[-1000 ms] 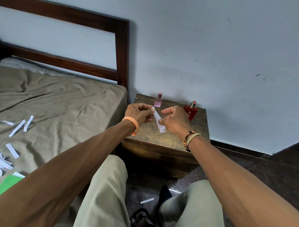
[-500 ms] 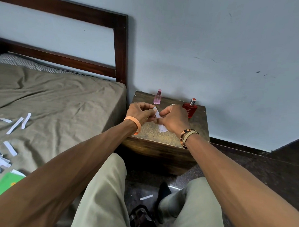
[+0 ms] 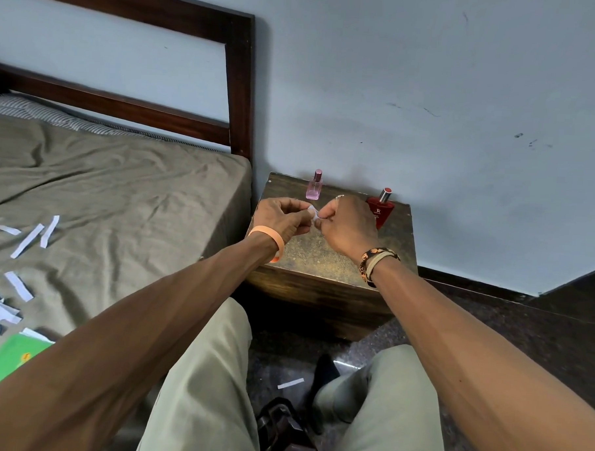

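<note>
left hand [image 3: 282, 219]: we see it pinching a small white paper piece [image 3: 312, 213] from the left side, with the fingers curled.
right hand [image 3: 347, 224]: it pinches the same piece from the other side, and the fingertips of both hands nearly meet.
paper piece: mostly hidden between the fingers, so we cannot tell its shape.
pink bottle [image 3: 314, 187]: upright, just behind the fingers.
red bottle [image 3: 382, 208]: behind the right fingers, partly covered by that hand.
wooden stand [image 3: 322, 260]: below the fingers.
paper strips [image 3: 33, 236]: well apart to the left of the fingers, on the bed [image 3: 120, 190].
</note>
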The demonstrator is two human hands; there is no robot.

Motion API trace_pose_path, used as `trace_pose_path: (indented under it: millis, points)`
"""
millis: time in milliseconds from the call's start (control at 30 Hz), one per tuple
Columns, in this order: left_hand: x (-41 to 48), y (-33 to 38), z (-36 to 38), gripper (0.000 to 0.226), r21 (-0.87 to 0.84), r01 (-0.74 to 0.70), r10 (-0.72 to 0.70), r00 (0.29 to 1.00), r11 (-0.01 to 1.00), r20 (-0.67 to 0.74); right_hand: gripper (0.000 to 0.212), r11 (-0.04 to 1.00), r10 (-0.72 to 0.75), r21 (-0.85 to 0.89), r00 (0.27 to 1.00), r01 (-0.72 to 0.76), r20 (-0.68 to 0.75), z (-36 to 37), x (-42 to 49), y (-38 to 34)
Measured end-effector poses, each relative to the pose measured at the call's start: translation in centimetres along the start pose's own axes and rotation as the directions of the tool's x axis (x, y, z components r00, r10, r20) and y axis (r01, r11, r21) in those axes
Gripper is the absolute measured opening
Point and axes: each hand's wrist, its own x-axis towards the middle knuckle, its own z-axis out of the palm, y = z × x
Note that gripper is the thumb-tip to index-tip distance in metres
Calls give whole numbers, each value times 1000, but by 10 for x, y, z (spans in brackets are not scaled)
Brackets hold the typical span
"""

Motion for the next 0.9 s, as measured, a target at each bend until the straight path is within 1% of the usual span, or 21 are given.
trace_pose_path:
  millis: [33,67,100,133,200,267,333,400,567,633,733,900]
  points:
    - [1,0,-1,7,-8,8,-8,1000,1000,-4,13,994,58,87,996,-65,72,-2,1,-1]
    - [2,0,-2,7,-20,15,-15,1000,1000,-11,19,967,135,193,976,-168,172,-6,1,-3]
    - [2,0,-3,8,-27,21,-22,1000,999,-20,22,912,203,291,936,-288,288,-10,1,-3]
    - [3,1,-4,8,-29,24,-25,999,999,-26,23,841,236,376,888,-390,395,-14,0,-3]
    - [3,1,-7,7,-22,19,-20,999,1000,-29,23,714,221,487,822,-503,525,-17,0,3]
    - [3,2,-9,7,-20,5,-5,1000,1000,-24,24,636,191,542,792,-550,580,-17,0,11]
    - [2,3,-10,7,-30,-15,15,1000,999,-13,26,585,167,574,778,-573,606,-15,-1,18]
    - [1,3,-10,7,-23,-35,35,999,999,5,29,558,153,597,779,-577,609,-14,-1,23]
    - [3,4,-10,10,17,-76,75,997,997,22,30,543,145,614,784,-573,604,-14,1,27]
    - [3,6,-9,10,31,-92,91,995,995,28,30,547,135,621,791,-562,597,-14,1,25]
    - [3,9,-7,9,46,-108,106,994,993,39,27,585,127,625,820,-516,558,-12,1,23]
    - [5,14,-7,9,69,-122,117,991,990,68,35,612,127,614,829,-498,545,-14,2,30]
